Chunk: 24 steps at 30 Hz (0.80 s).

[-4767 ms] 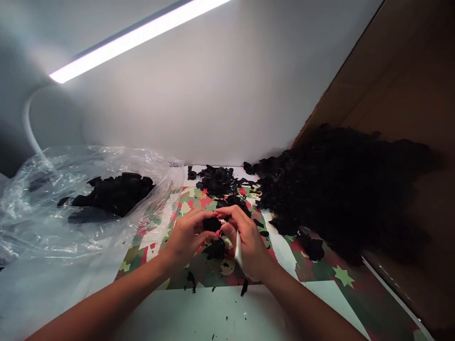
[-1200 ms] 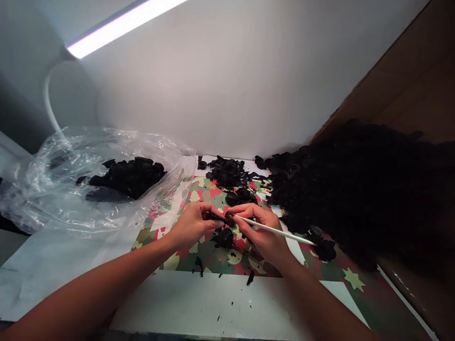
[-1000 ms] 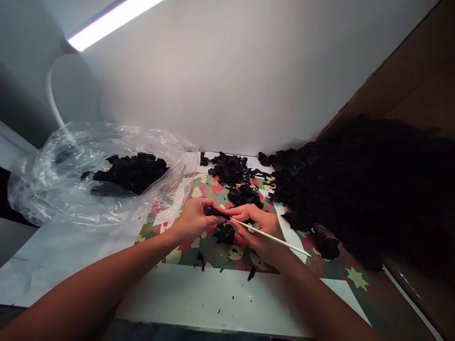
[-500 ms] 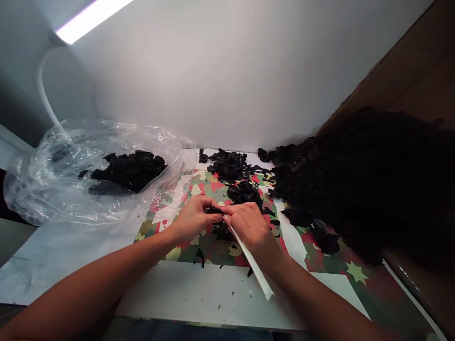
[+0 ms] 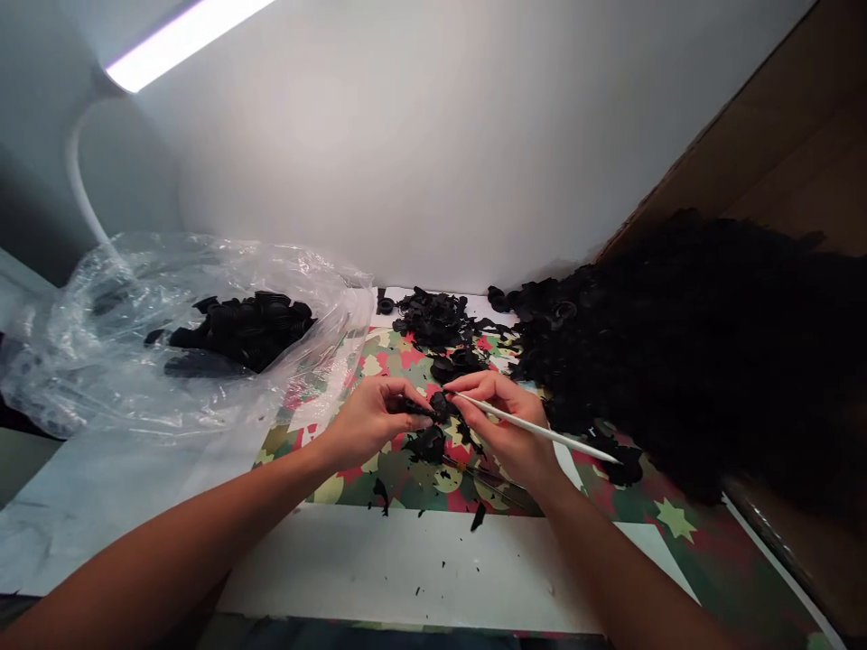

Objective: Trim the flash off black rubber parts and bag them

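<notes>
Nearest us: flat white sheet (image 5: 406, 578) flecked with black trimmings (image 5: 478, 517). Past it, our left hand (image 5: 376, 413) pinches a small black rubber-looking part (image 5: 439, 406) between thumb and fingers, over red-and-green star-patterned paper (image 5: 345, 492), probably laid down to catch scraps. Our right hand (image 5: 511, 426) clamps a slim white stick (image 5: 548, 431) pencil-style, likely for fine control; can't tell if its tip touches the part. Farther left, clear plastic bag (image 5: 203, 411) surrounds black ribbed parts (image 5: 254, 325), presumably kept apart from the big black heap (image 5: 677, 361) right. We read no brands, labels or writing.
</notes>
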Each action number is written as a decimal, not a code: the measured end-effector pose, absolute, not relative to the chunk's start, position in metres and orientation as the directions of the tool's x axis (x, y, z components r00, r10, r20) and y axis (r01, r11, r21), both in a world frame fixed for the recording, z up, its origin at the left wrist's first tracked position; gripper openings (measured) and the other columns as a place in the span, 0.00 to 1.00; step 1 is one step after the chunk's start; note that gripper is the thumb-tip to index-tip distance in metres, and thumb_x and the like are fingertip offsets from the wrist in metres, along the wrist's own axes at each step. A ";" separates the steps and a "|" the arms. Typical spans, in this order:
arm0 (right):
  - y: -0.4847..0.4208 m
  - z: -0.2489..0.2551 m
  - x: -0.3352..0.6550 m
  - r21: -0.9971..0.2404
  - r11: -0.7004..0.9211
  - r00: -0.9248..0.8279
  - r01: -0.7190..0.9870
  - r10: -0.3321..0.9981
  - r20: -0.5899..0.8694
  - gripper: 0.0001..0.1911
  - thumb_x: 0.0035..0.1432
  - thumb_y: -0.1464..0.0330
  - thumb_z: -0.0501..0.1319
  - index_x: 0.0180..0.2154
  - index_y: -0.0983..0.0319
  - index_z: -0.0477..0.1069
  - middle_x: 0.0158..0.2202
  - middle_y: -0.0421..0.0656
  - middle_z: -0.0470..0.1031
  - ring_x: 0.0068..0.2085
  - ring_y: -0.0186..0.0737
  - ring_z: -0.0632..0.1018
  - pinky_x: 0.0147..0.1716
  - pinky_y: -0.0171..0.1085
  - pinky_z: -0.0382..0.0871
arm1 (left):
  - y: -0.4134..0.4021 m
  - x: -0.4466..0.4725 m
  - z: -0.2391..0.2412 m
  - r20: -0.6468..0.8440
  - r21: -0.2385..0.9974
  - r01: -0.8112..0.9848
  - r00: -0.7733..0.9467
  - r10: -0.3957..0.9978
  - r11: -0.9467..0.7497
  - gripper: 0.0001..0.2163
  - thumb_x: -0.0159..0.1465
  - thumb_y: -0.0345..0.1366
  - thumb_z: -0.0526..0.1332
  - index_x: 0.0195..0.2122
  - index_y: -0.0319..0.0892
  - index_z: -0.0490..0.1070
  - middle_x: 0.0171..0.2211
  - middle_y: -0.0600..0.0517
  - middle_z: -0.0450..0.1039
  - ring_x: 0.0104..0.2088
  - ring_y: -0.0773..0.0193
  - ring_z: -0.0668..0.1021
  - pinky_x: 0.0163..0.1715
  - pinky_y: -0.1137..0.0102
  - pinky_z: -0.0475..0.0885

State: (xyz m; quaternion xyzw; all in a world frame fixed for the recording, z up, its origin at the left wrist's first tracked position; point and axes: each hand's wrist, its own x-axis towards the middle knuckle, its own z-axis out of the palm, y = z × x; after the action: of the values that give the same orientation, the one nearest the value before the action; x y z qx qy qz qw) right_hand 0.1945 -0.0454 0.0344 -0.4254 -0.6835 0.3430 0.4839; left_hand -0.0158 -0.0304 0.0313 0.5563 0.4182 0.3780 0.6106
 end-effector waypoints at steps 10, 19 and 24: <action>-0.055 0.036 0.185 -0.855 0.458 -0.336 0.245 0.867 0.369 0.06 0.64 0.69 0.64 0.32 0.58 0.75 0.45 0.45 0.84 0.46 0.46 0.84 0.47 0.43 0.77 | -0.031 -0.016 0.028 -0.079 0.972 0.233 0.351 0.933 -0.006 0.05 0.54 0.33 0.68 0.29 0.38 0.75 0.23 0.55 0.73 0.22 0.69 0.71 0.25 0.73 0.65; -0.055 0.033 0.183 -0.808 0.501 -0.391 0.308 0.842 0.373 0.07 0.65 0.71 0.63 0.32 0.57 0.73 0.45 0.41 0.84 0.44 0.40 0.83 0.45 0.38 0.75 | -0.032 -0.019 0.020 0.019 0.933 0.326 0.376 0.926 -0.152 0.04 0.54 0.26 0.62 0.28 0.40 0.75 0.25 0.56 0.74 0.26 0.69 0.71 0.27 0.74 0.63; -0.053 0.029 0.183 -0.727 0.605 -0.443 0.324 0.776 0.448 0.06 0.66 0.72 0.62 0.34 0.58 0.72 0.45 0.42 0.83 0.44 0.41 0.82 0.45 0.39 0.74 | -0.034 -0.019 0.020 0.034 0.899 0.394 0.371 0.928 -0.190 0.06 0.54 0.24 0.61 0.27 0.40 0.75 0.24 0.57 0.73 0.25 0.69 0.71 0.27 0.74 0.63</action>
State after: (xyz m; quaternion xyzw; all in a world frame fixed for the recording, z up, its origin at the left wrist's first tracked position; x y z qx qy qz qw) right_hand 0.1833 -0.0531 0.0287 -0.3434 -0.8013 0.2823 0.4004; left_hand -0.0185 -0.0335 0.0201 0.7066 0.4676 0.3097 0.4314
